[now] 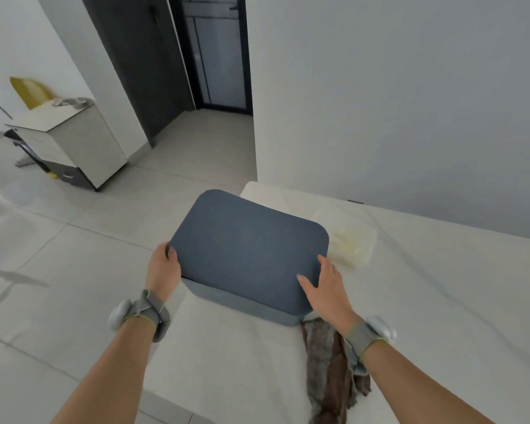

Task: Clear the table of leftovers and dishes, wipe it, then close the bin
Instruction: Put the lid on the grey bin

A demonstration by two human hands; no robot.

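A blue-grey bin (227, 298) stands on the white table (441, 301) near its left end, with a dark blue lid (248, 246) lying on top of it. My left hand (162, 270) grips the lid's left edge, fingers curled over the rim. My right hand (328, 289) lies flat on the lid's near right corner, fingers spread. A brown and grey cloth (328, 368) lies crumpled on the table just in front of the bin, under my right wrist.
A clear plastic container (349, 237) with something pale yellow inside sits on the table right behind the bin. A wall runs along the table's far side. To the left is tiled floor, a grey cabinet (74, 142) and a dark doorway.
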